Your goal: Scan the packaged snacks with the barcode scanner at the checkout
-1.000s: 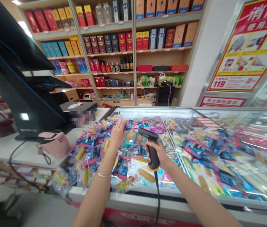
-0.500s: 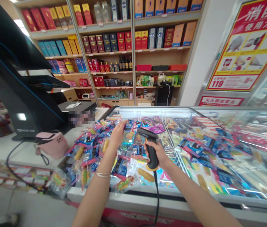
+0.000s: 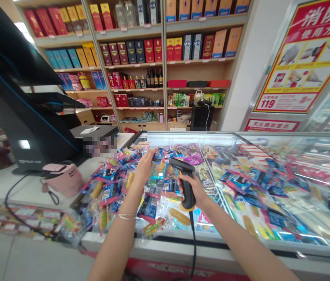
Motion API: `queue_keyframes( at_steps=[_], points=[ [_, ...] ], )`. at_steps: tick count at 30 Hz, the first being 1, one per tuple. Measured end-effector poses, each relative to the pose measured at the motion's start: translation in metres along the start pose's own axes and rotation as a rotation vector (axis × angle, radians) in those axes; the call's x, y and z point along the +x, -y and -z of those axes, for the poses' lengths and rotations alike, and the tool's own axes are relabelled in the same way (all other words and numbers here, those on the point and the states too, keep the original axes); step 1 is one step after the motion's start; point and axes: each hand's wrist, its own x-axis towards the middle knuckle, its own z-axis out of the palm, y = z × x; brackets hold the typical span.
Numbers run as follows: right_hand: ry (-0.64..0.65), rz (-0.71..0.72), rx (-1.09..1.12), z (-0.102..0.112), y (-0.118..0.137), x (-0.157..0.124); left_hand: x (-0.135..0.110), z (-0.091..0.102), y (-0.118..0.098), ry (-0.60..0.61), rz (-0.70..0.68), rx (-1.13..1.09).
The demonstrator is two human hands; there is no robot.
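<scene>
A glass-topped freezer (image 3: 188, 134) stands before me; at right, a red fire-safety poster (image 3: 305, 58) reads 消防, 使用方法 and 119. Snack packets (image 3: 109, 195) lie heaped on the glass. My left hand (image 3: 144, 168) rests on them, fingers loosely together. My right hand (image 3: 192, 188) has its fingers wrapped around a black corded barcode scanner (image 3: 187, 195), held just above the packets.

Black POS terminal (image 3: 15, 97) at left on white counter (image 3: 15, 187), pink fabric bag (image 3: 62, 179) beside it, black cable (image 3: 13, 207) trailing nearby. Glass-topped freezer (image 3: 188, 133) ahead. Behind, wooden shelves (image 3: 194, 78) with boxed liquor (image 3: 132, 52), wine bottles (image 3: 153, 79), black box (image 3: 202, 117) on lower shelf. Red-yellow fire-safety poster (image 3: 302, 58) at right
</scene>
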Motion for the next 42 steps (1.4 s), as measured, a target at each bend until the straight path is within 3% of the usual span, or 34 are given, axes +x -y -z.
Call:
queue_keyframes(
  at_steps=[6,10,15,20,23,27,32,34,38,42],
  points=[
    [-0.025,-0.002,0.009,-0.002,-0.002,0.0,0.0,-0.005,0.005,-0.017,-0.03,0.023],
    [0.006,0.068,0.036,-0.004,0.003,0.002,0.001,-0.002,0.007,-0.112,-0.042,0.066],
    [0.02,0.194,0.07,-0.004,0.047,-0.003,0.014,0.024,0.001,-0.325,-0.031,0.11],
    [-0.014,0.353,0.018,0.017,0.109,-0.028,0.038,0.056,-0.038,-0.38,-0.02,0.131],
    [-0.083,0.416,0.019,0.043,0.13,-0.048,0.044,0.054,-0.077,-0.344,-0.044,0.1],
    [-0.218,0.441,0.056,0.09,0.134,-0.076,0.032,0.017,-0.13,-0.261,-0.096,-0.01],
    [-0.376,0.341,0.099,0.158,0.117,-0.109,0.009,-0.055,-0.185,-0.07,-0.129,-0.202],
    [-0.449,0.364,0.097,0.184,0.108,-0.12,0.003,-0.082,-0.205,0.002,-0.148,-0.248],
    [-0.565,0.365,0.128,0.228,0.093,-0.137,-0.004,-0.127,-0.235,0.121,-0.134,-0.293],
    [-0.625,0.316,0.203,0.258,0.083,-0.146,-0.006,-0.159,-0.25,0.151,-0.049,-0.375]
  ],
)
